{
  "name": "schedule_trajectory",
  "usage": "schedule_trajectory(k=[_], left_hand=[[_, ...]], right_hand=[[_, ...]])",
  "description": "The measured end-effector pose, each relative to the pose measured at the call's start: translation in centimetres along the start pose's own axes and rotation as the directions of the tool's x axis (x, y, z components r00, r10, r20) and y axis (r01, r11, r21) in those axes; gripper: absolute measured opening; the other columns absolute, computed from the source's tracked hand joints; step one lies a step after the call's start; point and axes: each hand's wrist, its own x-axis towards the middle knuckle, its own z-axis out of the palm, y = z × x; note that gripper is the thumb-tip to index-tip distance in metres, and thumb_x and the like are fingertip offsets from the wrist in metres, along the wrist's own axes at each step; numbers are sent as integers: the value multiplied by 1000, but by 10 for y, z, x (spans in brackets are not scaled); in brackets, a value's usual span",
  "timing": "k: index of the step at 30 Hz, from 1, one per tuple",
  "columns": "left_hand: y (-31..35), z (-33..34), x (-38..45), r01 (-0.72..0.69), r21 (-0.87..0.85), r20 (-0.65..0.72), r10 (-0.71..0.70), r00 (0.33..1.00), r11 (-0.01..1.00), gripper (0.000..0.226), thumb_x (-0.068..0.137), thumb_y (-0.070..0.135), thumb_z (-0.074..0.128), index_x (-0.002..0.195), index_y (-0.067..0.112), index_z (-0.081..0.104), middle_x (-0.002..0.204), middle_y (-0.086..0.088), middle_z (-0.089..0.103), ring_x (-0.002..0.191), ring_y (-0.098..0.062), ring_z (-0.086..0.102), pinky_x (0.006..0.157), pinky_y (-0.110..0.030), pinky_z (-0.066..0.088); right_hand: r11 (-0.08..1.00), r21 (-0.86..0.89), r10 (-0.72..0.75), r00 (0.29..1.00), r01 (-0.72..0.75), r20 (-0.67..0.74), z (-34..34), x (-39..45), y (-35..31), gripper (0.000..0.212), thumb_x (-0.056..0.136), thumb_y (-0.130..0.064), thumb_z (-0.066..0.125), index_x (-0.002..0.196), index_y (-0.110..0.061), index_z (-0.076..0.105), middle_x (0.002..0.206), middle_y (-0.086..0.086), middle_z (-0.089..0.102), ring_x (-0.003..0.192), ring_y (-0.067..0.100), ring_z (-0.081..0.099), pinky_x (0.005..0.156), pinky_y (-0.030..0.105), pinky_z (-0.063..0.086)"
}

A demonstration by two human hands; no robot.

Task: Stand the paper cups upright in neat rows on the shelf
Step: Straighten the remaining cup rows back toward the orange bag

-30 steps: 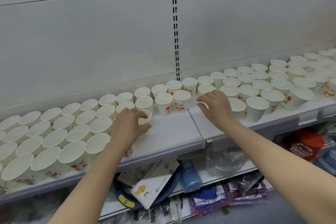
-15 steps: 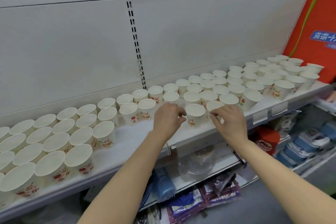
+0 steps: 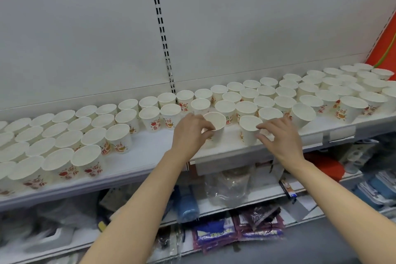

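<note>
Gripping one paper cup by its side wall, the left hand closes lightly around it; the right hand pinches a second cup likewise. Both cups stand at the shelf front edge. They look light and crushable, easily toppled; bare shelf lies leftward.

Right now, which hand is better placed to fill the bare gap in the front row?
Left. The left hand already holds a cup right beside the bare stretch of shelf. The right hand grips its cup farther right.
</note>
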Motion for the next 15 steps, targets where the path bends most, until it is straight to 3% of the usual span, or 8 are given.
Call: schedule_trajectory(k=[2,9,15], left_hand=[[-12,-7,-17,104,-39,-55,-106,993,994,11,86,37,69,92,32,76,93,13,65,90,-12,48,68,-31,41],[-52,-34,-65,333,-15,-135,-332,934,943,8,85,34,70,91,33,76,88,16,61,88,-11,48,64,-27,32],[-90,-55,-76,446,66,-169,-431,887,893,9,87,32,68,90,33,76,90,10,65,91,-17,50,67,-32,42]], right_hand=[[999,7,-36,999,36,1,4,2,0,18,76,-25,71,90,-14,73,87,3,66,86,31,54,78,39,39],[994,19,-109,994,109,-19,15,14,-2,14,69,-10,83,79,-14,74,80,2,69,81,32,54,65,44,42],[962,181,-191,977,206,-97,30,23,-51,7,79,-23,72,77,-17,73,77,-4,68,79,26,52,69,37,37]])
